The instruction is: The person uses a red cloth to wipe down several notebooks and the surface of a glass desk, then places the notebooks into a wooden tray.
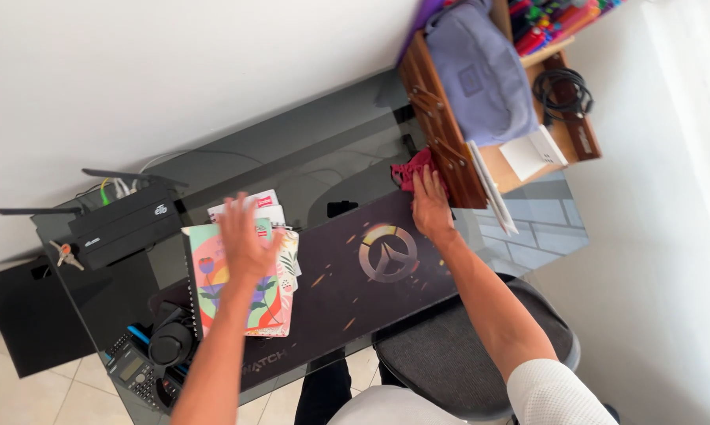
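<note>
The left hand (244, 240) hovers flat over a stack of notebooks (244, 283) at the left end of the dark desk mat (355, 275), fingers spread and holding nothing; whether the palm actually touches the flowered top cover cannot be told. The right hand (431, 206) lies at the mat's far edge with its fingertips on a dark red cloth (408, 171), fingers fairly close together, and whether they pinch the cloth is not clear. The step in hand looks like gathering loose things on the glass desk (292, 157): a fair judgement is that the cloth wants a firm pinch before lifting, and the stack a flat grip from the side. The top notebook is a rectangle with pastel flowers; white cards (259, 203) with small red labels stick out behind it. The mat bears 1 round grey and orange emblem (387, 253). A black router (122, 220) with keys (65, 253) beside it sits far left, a calculator (134, 374) near the stack, a wooden shelf (441, 134) holding a purple bag (477, 71).
</note>
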